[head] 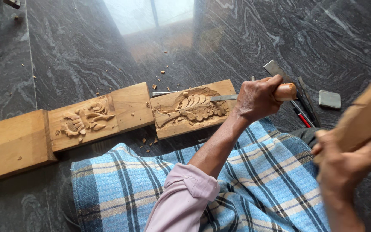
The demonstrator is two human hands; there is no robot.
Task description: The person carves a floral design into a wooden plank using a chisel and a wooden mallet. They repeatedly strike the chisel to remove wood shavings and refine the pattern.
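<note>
1. The left hand (256, 98) is closed around a wooden-handled chisel (254, 95).
2. The right hand (344, 165), near right, is closed around a raised wooden mallet (366, 116).
3. The chisel lies left to right, its blade tip on the carved wood beam (108, 116), which stretches leftward along the dark stone floor (74, 47), beyond a blue checked cloth (254, 180).

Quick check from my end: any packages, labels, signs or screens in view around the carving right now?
None in view: no package, label, sign or screen.
The nearest lookalike is a small grey rectangular block lying flat on the dark stone floor, right of the loose chisels; its top looks plain.
</note>
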